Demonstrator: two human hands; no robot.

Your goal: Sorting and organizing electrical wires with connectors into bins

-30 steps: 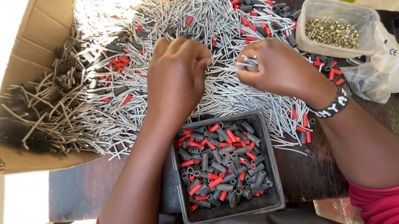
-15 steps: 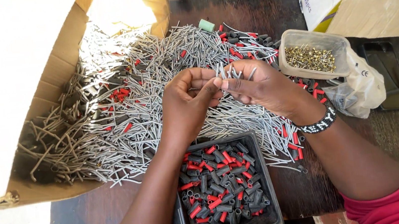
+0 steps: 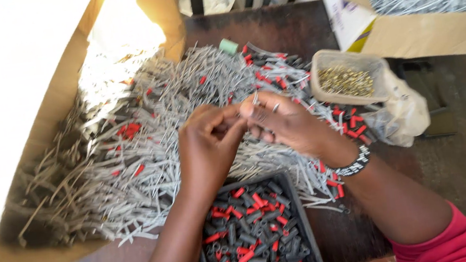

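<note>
We see the left hand (image 3: 208,145) and right hand (image 3: 285,124) meeting fingertip to fingertip above a heap of thin grey wires (image 3: 153,146) — stiff, cut short, some tipped red. The fingers of both hands are pinched together on a small piece between them; what exactly it is we cannot tell. A beaded bracelet (image 3: 354,164) circles the right wrist. Below the hands sits a black tray (image 3: 308,228) of stubby red and dark sleeves. A clear tub (image 3: 322,88) holds small brass bits. All rest on a dark, worn wooden table (image 3: 459,169), flanked by cardboard boxes (image 3: 427,35).
</note>
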